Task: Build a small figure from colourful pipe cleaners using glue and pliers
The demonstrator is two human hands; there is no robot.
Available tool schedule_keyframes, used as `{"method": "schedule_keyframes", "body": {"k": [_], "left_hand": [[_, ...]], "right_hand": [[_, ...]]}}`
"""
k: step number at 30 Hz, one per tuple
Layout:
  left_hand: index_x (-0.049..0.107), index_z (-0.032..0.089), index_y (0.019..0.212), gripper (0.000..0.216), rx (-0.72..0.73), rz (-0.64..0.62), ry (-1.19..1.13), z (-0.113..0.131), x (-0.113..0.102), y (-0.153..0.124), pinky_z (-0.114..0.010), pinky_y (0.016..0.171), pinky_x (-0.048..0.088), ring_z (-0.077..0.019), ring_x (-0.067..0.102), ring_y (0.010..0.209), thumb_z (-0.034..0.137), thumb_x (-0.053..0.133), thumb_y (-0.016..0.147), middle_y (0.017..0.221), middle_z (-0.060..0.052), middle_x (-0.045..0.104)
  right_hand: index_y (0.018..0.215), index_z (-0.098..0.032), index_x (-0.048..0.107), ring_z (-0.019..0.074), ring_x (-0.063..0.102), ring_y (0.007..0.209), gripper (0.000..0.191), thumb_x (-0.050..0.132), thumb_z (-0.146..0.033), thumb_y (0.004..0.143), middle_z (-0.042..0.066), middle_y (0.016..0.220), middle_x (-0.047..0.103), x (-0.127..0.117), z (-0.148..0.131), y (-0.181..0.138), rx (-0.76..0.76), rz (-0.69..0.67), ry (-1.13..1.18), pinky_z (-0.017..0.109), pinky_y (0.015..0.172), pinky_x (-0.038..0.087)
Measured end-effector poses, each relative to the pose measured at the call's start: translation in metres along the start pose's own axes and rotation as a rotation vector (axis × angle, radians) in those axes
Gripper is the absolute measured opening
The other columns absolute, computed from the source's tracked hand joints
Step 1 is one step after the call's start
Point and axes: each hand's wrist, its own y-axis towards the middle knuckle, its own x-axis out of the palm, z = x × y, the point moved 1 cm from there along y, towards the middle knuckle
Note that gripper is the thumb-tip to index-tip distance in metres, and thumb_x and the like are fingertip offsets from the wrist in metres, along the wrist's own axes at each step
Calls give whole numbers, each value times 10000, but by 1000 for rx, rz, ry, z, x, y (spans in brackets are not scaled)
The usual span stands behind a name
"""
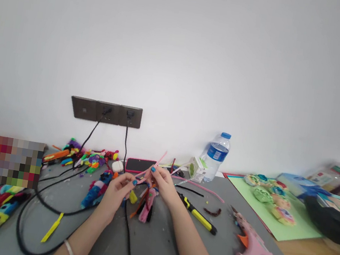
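Observation:
Above the middle of the grey table, my left hand (120,188) pinches a pink pipe cleaner (161,158) between thumb and fingers. My right hand (163,183) grips the same pipe cleaner close by, and its free end sticks up past the fingers. Just below the hands lies a pink, brown and black fuzzy figure (145,210); whether it touches the fingers is hard to tell. A small yellow piece (133,197) is between the wrists. To the left of my left hand rests a blue fuzzy figure (94,193) with pink and white parts.
Black cables (45,207) loop across the left side. On the right are a yellow-black pen-like tool (200,219), a pink glue gun (254,246) and green paper (299,232) bearing fabric-like flowers. A phone (140,165), small box (197,168) and water bottle (216,157) stand by the wall.

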Motion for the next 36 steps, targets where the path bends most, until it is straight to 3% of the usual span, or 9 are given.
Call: {"method": "schedule_keyframes", "body": {"k": [3,6,12,16,23,29,32,36], "left_hand": [[676,178,659,145,136,-156,238,1,3,-2,-220,531,351,-122,480,561,309,738,669,630,0,558],[696,181,650,124,183,-207,334,-1,4,-3,-233,549,370,-147,513,597,296,716,692,656,-24,595],[725,166,785,312,15,33,67,-6,-5,3,-200,452,288,-85,408,480,433,772,630,590,15,547],[728,159,790,393,-51,120,-81,-6,-7,5,-190,440,279,-65,378,469,480,803,576,574,30,519],[710,138,752,407,-30,157,-101,-8,-5,5,-184,428,274,-55,362,478,473,824,552,611,11,566],[675,155,740,352,-27,106,-94,-7,-5,5,-178,431,273,-58,345,488,459,795,607,607,34,514],[659,161,734,326,-13,68,-41,-6,-4,4,-180,431,255,-59,334,481,452,772,639,606,39,492],[670,161,736,253,61,-112,155,-6,-3,1,-197,491,309,-87,419,533,406,724,707,635,14,531]], "right_hand": [[649,-160,587,67,350,359,481,522,-582,869,-56,412,457,0,3,0,53,-38,-55,212,408,256],[634,-158,573,57,322,336,479,536,-579,861,-69,381,431,-1,6,0,98,-72,-84,202,390,217],[770,-164,614,103,483,430,408,601,-568,818,-16,512,574,-5,13,5,39,52,147,217,433,365],[822,-165,637,145,592,572,351,602,-514,845,28,626,644,-2,10,4,30,-6,169,263,570,472],[846,-149,642,131,598,574,377,553,-513,884,28,633,659,3,2,1,33,-134,90,257,611,486],[809,-156,634,125,574,540,396,553,-538,873,9,597,634,6,-1,0,52,-193,82,256,597,487],[809,-156,623,117,552,506,415,541,-558,871,-5,560,607,5,0,1,42,-160,108,239,548,453],[775,-140,612,76,433,388,468,494,-578,887,-41,457,521,1,2,0,36,-69,64,199,431,316]]}}
